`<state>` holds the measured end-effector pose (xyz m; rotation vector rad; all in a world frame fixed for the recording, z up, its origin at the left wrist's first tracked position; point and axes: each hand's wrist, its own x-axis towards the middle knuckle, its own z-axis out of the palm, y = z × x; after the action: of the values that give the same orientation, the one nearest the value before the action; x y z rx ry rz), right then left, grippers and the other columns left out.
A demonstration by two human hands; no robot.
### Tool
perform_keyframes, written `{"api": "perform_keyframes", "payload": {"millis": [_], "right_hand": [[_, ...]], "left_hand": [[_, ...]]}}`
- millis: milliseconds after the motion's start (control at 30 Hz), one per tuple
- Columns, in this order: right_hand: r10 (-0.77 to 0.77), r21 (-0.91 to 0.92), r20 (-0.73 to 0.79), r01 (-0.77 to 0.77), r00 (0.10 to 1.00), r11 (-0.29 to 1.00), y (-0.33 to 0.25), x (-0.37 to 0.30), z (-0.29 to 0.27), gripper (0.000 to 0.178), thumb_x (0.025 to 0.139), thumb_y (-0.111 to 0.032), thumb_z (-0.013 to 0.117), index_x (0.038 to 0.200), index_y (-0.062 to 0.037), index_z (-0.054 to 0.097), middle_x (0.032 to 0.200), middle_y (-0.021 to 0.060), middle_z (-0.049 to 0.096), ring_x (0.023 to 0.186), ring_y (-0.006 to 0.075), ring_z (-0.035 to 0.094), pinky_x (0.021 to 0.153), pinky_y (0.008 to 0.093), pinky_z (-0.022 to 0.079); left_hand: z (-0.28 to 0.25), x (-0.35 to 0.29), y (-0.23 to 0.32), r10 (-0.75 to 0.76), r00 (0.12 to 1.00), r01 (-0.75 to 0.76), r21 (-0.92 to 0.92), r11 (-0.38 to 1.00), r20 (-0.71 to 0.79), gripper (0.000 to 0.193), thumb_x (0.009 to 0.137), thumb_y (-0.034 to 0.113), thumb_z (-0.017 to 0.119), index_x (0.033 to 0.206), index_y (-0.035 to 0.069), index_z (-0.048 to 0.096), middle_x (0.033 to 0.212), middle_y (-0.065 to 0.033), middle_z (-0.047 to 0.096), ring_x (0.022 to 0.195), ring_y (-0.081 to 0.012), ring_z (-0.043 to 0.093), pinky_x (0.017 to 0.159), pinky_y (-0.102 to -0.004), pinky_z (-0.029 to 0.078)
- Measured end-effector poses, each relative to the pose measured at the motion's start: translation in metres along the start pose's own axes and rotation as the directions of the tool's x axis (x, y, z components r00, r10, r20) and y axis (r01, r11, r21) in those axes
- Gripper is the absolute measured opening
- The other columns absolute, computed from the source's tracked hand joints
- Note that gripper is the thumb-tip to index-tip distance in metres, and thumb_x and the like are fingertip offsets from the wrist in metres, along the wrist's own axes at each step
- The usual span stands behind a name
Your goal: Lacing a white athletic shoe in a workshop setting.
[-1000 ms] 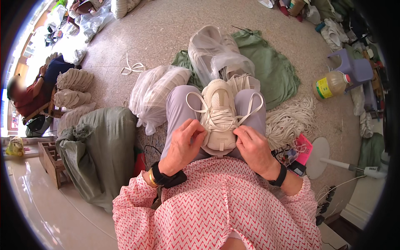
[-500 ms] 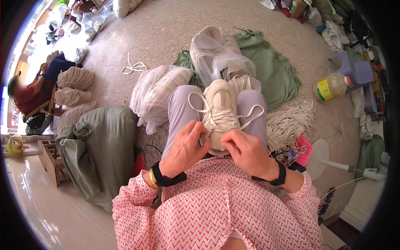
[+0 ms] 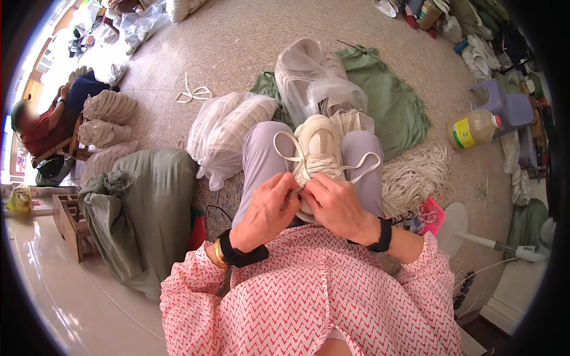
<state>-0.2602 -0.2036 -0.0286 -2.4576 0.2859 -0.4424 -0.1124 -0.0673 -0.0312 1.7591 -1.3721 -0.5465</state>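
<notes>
A cream lace-up sneaker [image 3: 319, 137] rests between my knees, its toe pointing away from me. White shoelaces [image 3: 371, 163] cross its tongue and stick out in a loose loop on either side. Over the upper end of the lacing, near the shoe's opening, my left hand [image 3: 274, 204] is closed, thumb and fingers pinched together. My right hand [image 3: 337, 204] pinches right beside it, the fingertips of both hands meeting. What lies between the fingertips is hidden by the fingers. Both hands cover the shoe's heel end.
Clear bags of shoes [image 3: 228, 130] lie beyond my knees, by a green cloth sack [image 3: 386, 107]. A heap of white laces [image 3: 415, 178] lies right, near an oil bottle [image 3: 473, 129] and purple stool [image 3: 507, 104]. A grey-green sack [image 3: 154, 207] stands left; a person [image 3: 44, 127] sits farther off.
My right hand has moved left and slightly up to meet my left hand, which has shifted a little up. The shoe has tilted slightly and the lace loops have shifted.
</notes>
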Motion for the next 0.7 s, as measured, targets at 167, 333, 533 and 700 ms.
{"api": "perform_keyframes", "payload": {"millis": [167, 333, 533, 700], "right_hand": [[0.050, 0.173, -0.057, -0.040, 0.997, 0.984, -0.006, -0.012, -0.027, 0.017, 0.088, -0.006, 0.075, 0.080, -0.0037, 0.061, 0.076, 0.0072, 0.060, 0.061, 0.0235, 0.061, 0.055, 0.0343, 0.047], [0.175, 0.679, 0.282, -0.325, 0.943, 0.659, -0.026, -0.017, -0.126, 0.019, 0.088, -0.003, 0.078, 0.075, -0.0031, 0.064, 0.072, 0.0014, 0.063, 0.060, 0.0118, 0.056, 0.055, 0.0268, 0.041], [0.171, 0.845, 0.288, -0.334, 0.942, 0.417, -0.021, -0.013, -0.121, 0.009, 0.092, 0.000, 0.076, 0.091, -0.0013, 0.067, 0.091, 0.0006, 0.066, 0.081, 0.0046, 0.058, 0.070, 0.0225, 0.048], [0.076, 0.884, 0.258, -0.268, 0.963, 0.383, -0.030, 0.010, -0.098, 0.007, 0.095, 0.000, 0.072, 0.094, -0.0012, 0.065, 0.090, -0.0012, 0.063, 0.082, 0.0033, 0.057, 0.071, 0.0214, 0.048]], "left_hand": [[0.000, 0.002, 0.002, -0.003, 1.000, 0.000, -0.118, 0.993, -0.031, 0.016, 0.087, -0.005, 0.066, 0.099, -0.002, 0.056, 0.086, -0.0130, 0.060, 0.066, -0.0258, 0.062, 0.058, -0.0338, 0.051], [-0.005, 0.006, 0.005, -0.009, 1.000, 0.010, -0.068, 0.998, 0.016, 0.016, 0.086, -0.008, 0.066, 0.097, -0.002, 0.056, 0.085, -0.0116, 0.060, 0.068, -0.0239, 0.062, 0.061, -0.0337, 0.052], [-0.017, 0.028, 0.015, 0.111, 0.991, -0.101, -0.134, 0.986, 0.074, 0.019, 0.087, -0.004, 0.073, 0.101, -0.001, 0.060, 0.091, -0.0104, 0.065, 0.076, -0.0232, 0.066, 0.070, -0.0336, 0.054], [-0.019, 0.035, 0.037, 0.209, 0.964, -0.128, -0.403, 0.906, 0.165, 0.022, 0.091, 0.000, 0.071, 0.110, 0.001, 0.059, 0.097, -0.0094, 0.064, 0.083, -0.0231, 0.065, 0.070, -0.0351, 0.052]]}}
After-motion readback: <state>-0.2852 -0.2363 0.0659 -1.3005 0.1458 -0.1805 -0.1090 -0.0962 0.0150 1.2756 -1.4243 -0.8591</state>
